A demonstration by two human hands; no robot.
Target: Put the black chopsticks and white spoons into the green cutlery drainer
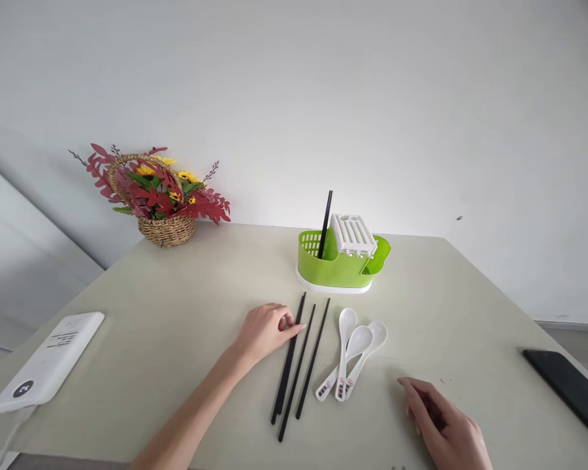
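Observation:
Several black chopsticks lie side by side on the table, pointing away from me. My left hand is at the leftmost ones, its fingers curled and the thumb across the upper part of a pair of chopsticks. To their right, three white spoons with printed handles lie overlapped. My right hand rests on the table, right of the spoons, with its fingers curled in and nothing seen in them. Behind stands a green utensil holder with a white slotted top; black chopsticks stand in its left compartment.
A wicker basket of red leaves and yellow flowers stands at the back left. A white power bank with a cable lies at the left edge, a black phone at the right edge. A wall runs behind the table.

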